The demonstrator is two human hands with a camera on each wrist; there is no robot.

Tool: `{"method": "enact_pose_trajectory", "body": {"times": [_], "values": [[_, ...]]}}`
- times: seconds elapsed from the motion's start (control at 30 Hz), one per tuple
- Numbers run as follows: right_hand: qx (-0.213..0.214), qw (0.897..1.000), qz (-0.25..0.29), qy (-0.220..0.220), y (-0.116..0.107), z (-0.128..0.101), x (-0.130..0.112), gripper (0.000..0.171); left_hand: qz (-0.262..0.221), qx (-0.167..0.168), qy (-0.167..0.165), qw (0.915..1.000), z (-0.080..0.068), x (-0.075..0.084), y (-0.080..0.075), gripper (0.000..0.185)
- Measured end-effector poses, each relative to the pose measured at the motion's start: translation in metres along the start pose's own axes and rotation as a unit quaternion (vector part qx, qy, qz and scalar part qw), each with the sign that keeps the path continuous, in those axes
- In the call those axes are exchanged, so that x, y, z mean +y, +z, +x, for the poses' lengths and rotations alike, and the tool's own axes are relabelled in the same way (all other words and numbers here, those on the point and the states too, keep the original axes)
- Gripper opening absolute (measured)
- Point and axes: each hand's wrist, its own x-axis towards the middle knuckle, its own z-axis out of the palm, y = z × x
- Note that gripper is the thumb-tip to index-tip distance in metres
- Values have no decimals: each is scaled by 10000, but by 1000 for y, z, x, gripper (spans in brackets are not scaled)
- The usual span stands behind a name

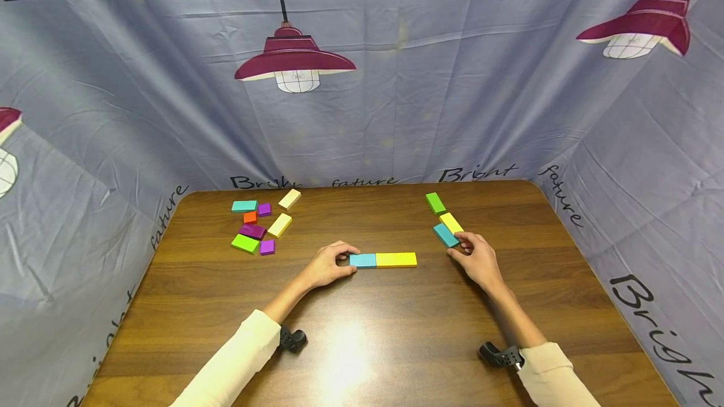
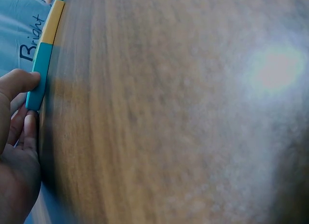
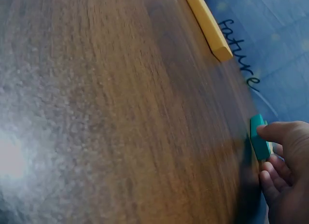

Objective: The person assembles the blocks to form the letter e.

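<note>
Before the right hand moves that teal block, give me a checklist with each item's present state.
1. Right hand grips the teal block: ok.
2. Left hand steadies the light-blue block: ok.
3. Light-blue block butts end to end against the long yellow block: ok.
4. Bare table between the row and the teal block: ok.
5. Teal block free of the small yellow block beside it: cannot tell.

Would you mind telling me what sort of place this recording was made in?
Likely a staged recording booth: a wooden table enclosed by a lamp-printed cloth backdrop, with coloured blocks laid out on it.
</note>
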Motion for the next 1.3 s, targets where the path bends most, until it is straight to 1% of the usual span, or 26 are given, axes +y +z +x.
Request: {"method": "enact_pose_trajectory", "body": {"times": [0.17,0.43,0.83,0.97,1.3], "values": [[90,9998,-192,66,1,2,2,44,53,22,63,10000,0,0,0,31],[293,9986,-429,33,4,5,3,40,89,12,41,10000,0,-2,1,31],[446,9981,-415,60,9,5,-4,34,88,65,121,9999,0,-3,2,30],[368,9986,-374,8,12,5,-8,34,69,69,79,9999,1,-2,2,31],[-37,9998,-162,-90,27,10,-21,35,93,51,36,9999,0,0,2,31]]}}
